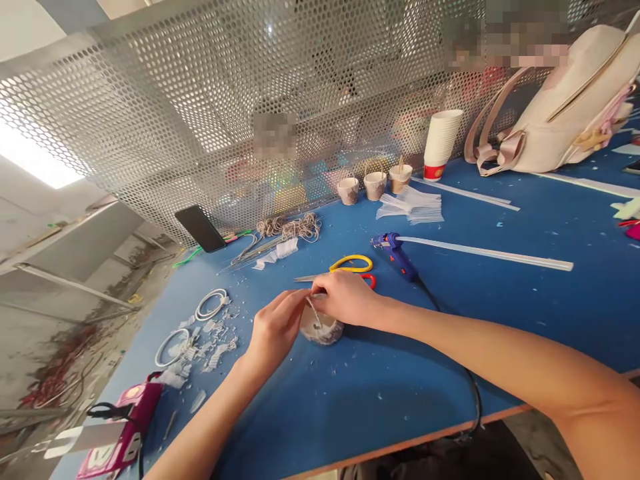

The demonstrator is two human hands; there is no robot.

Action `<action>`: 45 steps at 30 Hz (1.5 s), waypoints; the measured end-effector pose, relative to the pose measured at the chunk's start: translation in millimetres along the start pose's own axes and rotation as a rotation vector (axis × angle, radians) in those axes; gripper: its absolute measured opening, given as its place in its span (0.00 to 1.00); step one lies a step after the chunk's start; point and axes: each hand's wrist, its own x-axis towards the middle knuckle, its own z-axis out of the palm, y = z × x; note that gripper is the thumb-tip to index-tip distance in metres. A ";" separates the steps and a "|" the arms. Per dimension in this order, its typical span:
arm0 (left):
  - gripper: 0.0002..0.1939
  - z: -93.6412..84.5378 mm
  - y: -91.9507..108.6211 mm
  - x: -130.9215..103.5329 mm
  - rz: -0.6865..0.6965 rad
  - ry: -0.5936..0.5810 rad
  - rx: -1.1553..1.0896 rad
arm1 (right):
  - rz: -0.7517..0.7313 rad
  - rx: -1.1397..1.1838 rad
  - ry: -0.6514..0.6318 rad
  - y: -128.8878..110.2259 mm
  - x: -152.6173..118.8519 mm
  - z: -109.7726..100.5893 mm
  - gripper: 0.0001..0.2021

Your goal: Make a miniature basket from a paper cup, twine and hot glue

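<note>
A small pale cup [325, 333] with a rough, lacy-looking edge is on the blue table, below my fingers. A thin twisted cord [314, 310] rises from it toward my fingertips. My left hand [274, 327] is closed in a pinch at the cord's upper end, left of the cup. From the far right side, my right hand [347, 298] bends over the cup, its fingers pinched at the same spot and partly hiding the rim. Scissors [351, 264] with yellow and red handles lie just behind my right hand. A blue glue gun [399, 259] with a long glue stick rests to the right.
Three small cups [375, 185] with cord handles stand by the perforated metal screen [200, 113]. Nearby are stacked paper cups [440, 147], a backpack [565, 113], white strips [413, 205], cord bundles [295, 228], a phone [200, 229], white rings [211, 305] with scraps and a magenta pouch [125, 427].
</note>
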 end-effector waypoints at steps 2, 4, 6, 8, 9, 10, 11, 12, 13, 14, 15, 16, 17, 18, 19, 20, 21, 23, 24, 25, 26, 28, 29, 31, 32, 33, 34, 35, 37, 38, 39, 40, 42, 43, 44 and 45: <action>0.10 -0.3 0.4 -0.4 -0.021 -0.008 -0.010 | -0.003 -0.026 0.007 -0.5 -0.6 0.0 0.07; 0.10 -1.1 1.2 -0.5 -0.039 -0.019 -0.020 | -0.007 -0.048 0.012 -1.1 -1.5 -0.5 0.08; 0.10 -2.4 2.2 -0.3 -0.056 -0.031 -0.023 | -0.011 -0.066 0.016 -1.9 -2.4 -1.3 0.07; 0.10 -3.8 3.6 0.2 -0.073 -0.045 -0.032 | -0.014 -0.083 0.020 -2.6 -3.0 -1.7 0.07; 0.10 -4.4 4.3 0.5 -0.079 -0.050 -0.039 | -0.016 -0.090 0.024 -2.7 -3.3 -1.6 0.08; 0.10 -5.0 5.1 0.8 -0.084 -0.054 -0.046 | -0.018 -0.098 0.030 -2.7 -3.5 -1.4 0.08; 0.10 -5.3 5.8 1.1 -0.085 -0.056 -0.048 | -0.021 -0.105 0.036 -2.6 -3.7 -1.0 0.09; 0.11 -5.6 6.3 1.3 -0.084 -0.055 -0.045 | -0.025 -0.111 0.043 -2.4 -3.9 -0.5 0.09; 0.12 -5.7 6.6 1.4 -0.082 -0.051 -0.038 | -0.029 -0.116 0.049 -2.2 -4.1 -0.1 0.10; 0.13 -5.7 6.7 1.3 -0.081 -0.047 -0.032 | -0.032 -0.121 0.054 -2.0 -4.4 0.2 0.11; 0.14 -5.6 6.6 1.2 -0.083 -0.046 -0.033 | -0.034 -0.126 0.058 -1.8 -4.7 0.4 0.11; 0.15 -5.5 6.3 1.0 -0.088 -0.050 -0.039 | -0.037 -0.130 0.061 -1.8 -5.1 0.4 0.11; 0.15 -5.5 5.8 0.7 -0.096 -0.057 -0.050 | -0.039 -0.134 0.062 -1.8 -5.5 0.3 0.11; 0.14 -5.4 5.2 0.4 -0.103 -0.066 -0.062 | -0.042 -0.137 0.063 -1.9 -5.9 0.1 0.11; 0.13 -5.4 4.6 0.2 -0.107 -0.074 -0.073 | -0.046 -0.139 0.063 -2.0 -6.2 -0.1 0.10; 0.13 -5.3 4.1 0.1 -0.106 -0.078 -0.078 | -0.049 -0.141 0.063 -2.1 -6.4 -0.2 0.10; 0.12 -5.2 3.7 0.1 -0.101 -0.076 -0.079 | -0.051 -0.143 0.064 -2.2 -6.6 -0.3 0.10; 0.11 -4.8 3.7 0.5 -0.078 -0.055 -0.070 | -0.055 -0.148 0.066 -2.2 -6.5 -0.2 0.10; 0.11 -4.5 4.0 0.8 -0.065 -0.044 -0.064 | -0.058 -0.150 0.067 -2.2 -6.4 -0.1 0.10; 0.11 -4.1 4.3 1.0 -0.053 -0.035 -0.057 | -0.061 -0.152 0.067 -2.1 -6.3 0.0 0.09; 0.10 -3.6 4.7 1.2 -0.042 -0.027 -0.048 | -0.065 -0.153 0.067 -2.0 -6.3 0.1 0.09; 0.10 -2.5 5.1 1.0 -0.018 -0.012 -0.029 | -0.073 -0.152 0.065 -1.5 -6.3 0.1 0.09; 0.10 -1.8 5.1 0.6 -0.005 -0.004 -0.018 | -0.079 -0.150 0.064 -1.0 -6.4 0.1 0.08; 0.10 -0.7 4.5 -0.3 0.018 0.013 0.001 | -0.098 -0.145 0.058 0.3 -6.7 -0.1 0.08; 0.10 -0.3 4.0 -0.9 0.024 0.016 0.009 | -0.109 -0.143 0.056 1.1 -6.8 -0.2 0.08; 0.10 0.0 3.4 -1.4 0.026 0.015 0.016 | -0.118 -0.142 0.054 1.8 -7.0 -0.3 0.08; 0.10 0.2 2.9 -2.0 0.025 0.012 0.020 | -0.126 -0.141 0.053 2.5 -7.1 -0.5 0.07; 0.10 0.3 2.4 -2.5 0.023 0.011 0.023 | -0.131 -0.142 0.052 2.9 -7.2 -0.8 0.07; 0.11 0.5 1.8 -3.4 0.019 0.008 0.024 | -0.136 -0.146 0.046 3.1 -7.2 -1.5 0.06; 0.10 0.6 1.7 -3.7 0.020 0.008 0.025 | -0.139 -0.148 0.042 2.9 -7.0 -1.9 0.06; 0.10 0.8 1.7 -4.0 0.021 0.007 0.026 | -0.142 -0.150 0.039 2.7 -6.8 -2.3 0.06; 0.10 1.0 1.9 -4.2 0.021 0.007 0.026 | -0.145 -0.153 0.036 2.4 -6.5 -2.6 0.06; 0.10 1.6 2.6 -4.2 0.024 0.012 0.027 | -0.148 -0.163 0.032 1.9 -5.7 -2.9 0.06; 0.10 1.8 3.0 -4.0 0.024 0.015 0.028 | -0.148 -0.169 0.031 1.7 -5.3 -3.0 0.06; 0.11 2.0 3.3 -3.9 0.023 0.017 0.029 | -0.148 -0.177 0.030 1.4 -4.9 -3.0 0.06; 0.11 2.3 3.5 -3.7 0.021 0.018 0.029 | -0.149 -0.186 0.029 1.1 -4.6 -3.0 0.06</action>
